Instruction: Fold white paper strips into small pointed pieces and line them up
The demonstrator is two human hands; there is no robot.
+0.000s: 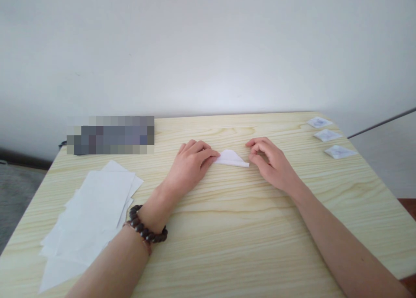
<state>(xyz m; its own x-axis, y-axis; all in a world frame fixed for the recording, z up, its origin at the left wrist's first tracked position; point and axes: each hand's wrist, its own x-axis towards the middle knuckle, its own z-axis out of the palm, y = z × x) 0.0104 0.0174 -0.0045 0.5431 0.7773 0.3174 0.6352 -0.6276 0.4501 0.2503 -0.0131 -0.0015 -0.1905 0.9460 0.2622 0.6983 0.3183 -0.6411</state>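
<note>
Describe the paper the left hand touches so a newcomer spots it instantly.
On the wood-grain table, look between the loose white sheets on the left and the three diamond-shaped papers on the right. The left hand touches a small folded paper. Unlike those, it has a straight, narrow band along its near edge and a humped far side.

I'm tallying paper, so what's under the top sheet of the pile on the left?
Other white sheets jut out around the top sheet; their covered parts and exact number can't be seen.
</note>
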